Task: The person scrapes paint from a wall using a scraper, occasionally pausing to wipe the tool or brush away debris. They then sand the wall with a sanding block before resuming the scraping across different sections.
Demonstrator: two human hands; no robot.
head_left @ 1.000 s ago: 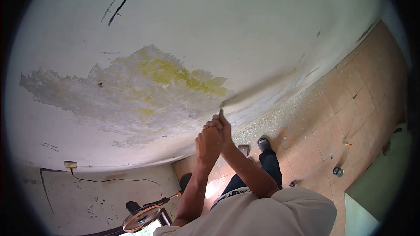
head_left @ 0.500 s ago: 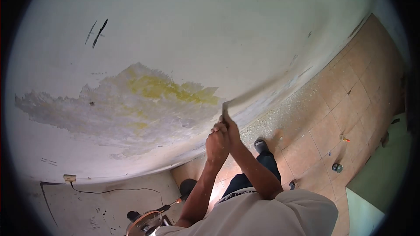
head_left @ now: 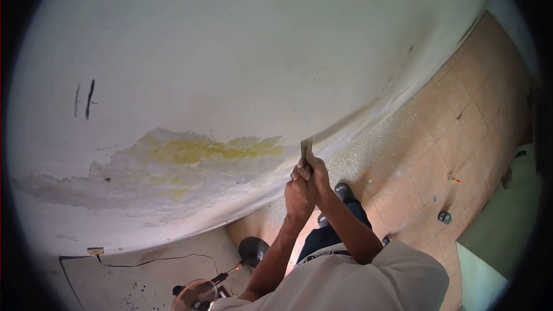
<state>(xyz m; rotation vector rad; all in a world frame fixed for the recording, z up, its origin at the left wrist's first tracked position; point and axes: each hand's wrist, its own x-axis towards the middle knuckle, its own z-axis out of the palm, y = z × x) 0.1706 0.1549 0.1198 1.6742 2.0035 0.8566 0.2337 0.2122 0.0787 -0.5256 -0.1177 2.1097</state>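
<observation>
Both my hands are together at the right end of a scraped patch on the white wall [head_left: 230, 69]. My right hand [head_left: 318, 174] is wrapped around a scraper [head_left: 306, 146], whose flat blade end meets the wall just above the fingers. Its handle is mostly hidden in my grip. Lower down, my left hand [head_left: 300, 197] is closed over the same handle, fingers pressed against my right hand. The bare patch [head_left: 190, 167] is grey with yellow areas and ragged paint edges, stretching left from the blade.
Pale flakes [head_left: 368, 161] litter the tiled floor [head_left: 443, 155] along the wall's foot. A fan [head_left: 196, 296] stands at lower left, its cord running to a wall socket [head_left: 95, 251]. A small round container [head_left: 444, 217] sits on the tiles. A green panel [head_left: 495, 219] is at right.
The camera view has shifted, so the wall marks and patch appear lower and further left. My hands and the scraper appear slightly further right, both hands still closed on it.
</observation>
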